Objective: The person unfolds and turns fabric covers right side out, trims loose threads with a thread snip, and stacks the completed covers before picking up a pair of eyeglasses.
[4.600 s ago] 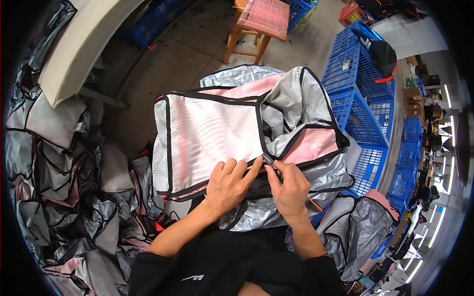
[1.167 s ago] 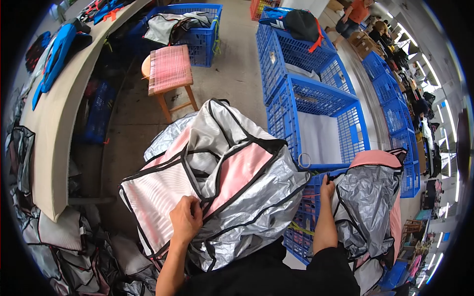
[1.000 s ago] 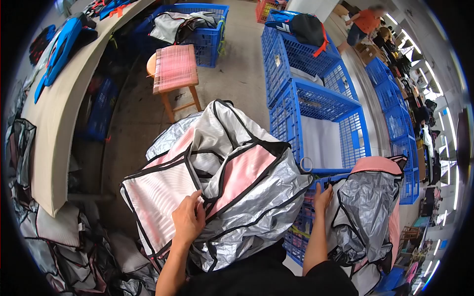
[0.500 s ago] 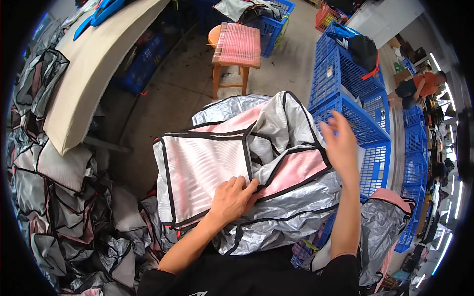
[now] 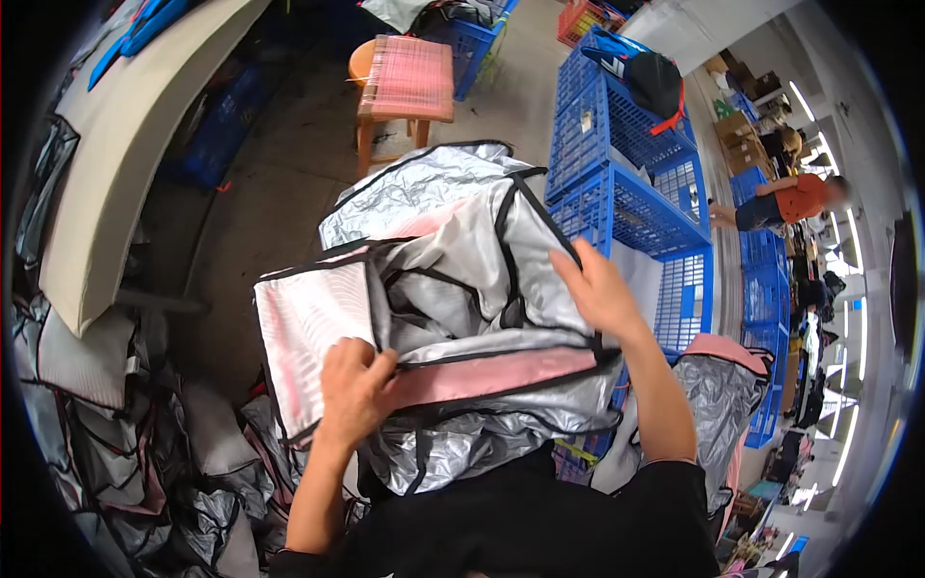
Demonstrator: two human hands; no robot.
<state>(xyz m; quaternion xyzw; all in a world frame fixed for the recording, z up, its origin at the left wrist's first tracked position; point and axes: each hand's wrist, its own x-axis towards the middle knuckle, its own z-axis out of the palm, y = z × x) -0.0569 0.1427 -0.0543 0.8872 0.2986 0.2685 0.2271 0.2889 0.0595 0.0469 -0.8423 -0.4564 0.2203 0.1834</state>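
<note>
In front of me lies a soft fabric bag (image 5: 482, 380) with pink and white panels, black edge binding and a silvery-grey lining, its mouth spread wide. My left hand (image 5: 356, 390) is closed on the bound edge of the striped front panel, fingers curled over it. At the far right rim, my right hand (image 5: 602, 294) grips the black-bound edge, with some fingers hidden behind the fabric. Underneath and behind the bag is crinkled silver material (image 5: 414, 188), also trimmed in black.
Blue plastic crates (image 5: 631, 207) stand to the right, with a black and blue bag (image 5: 641, 77) on top. A pink-topped stool (image 5: 409, 77) is ahead. Piled fabric bags (image 5: 125, 443) fill the left, below a pale tabletop (image 5: 135, 135). A person in orange (image 5: 800, 202) stands far right.
My right hand has come down from the air onto the bag's right rim. The opening is spread wider and the striped panel is folded narrower. My view has shifted right.
</note>
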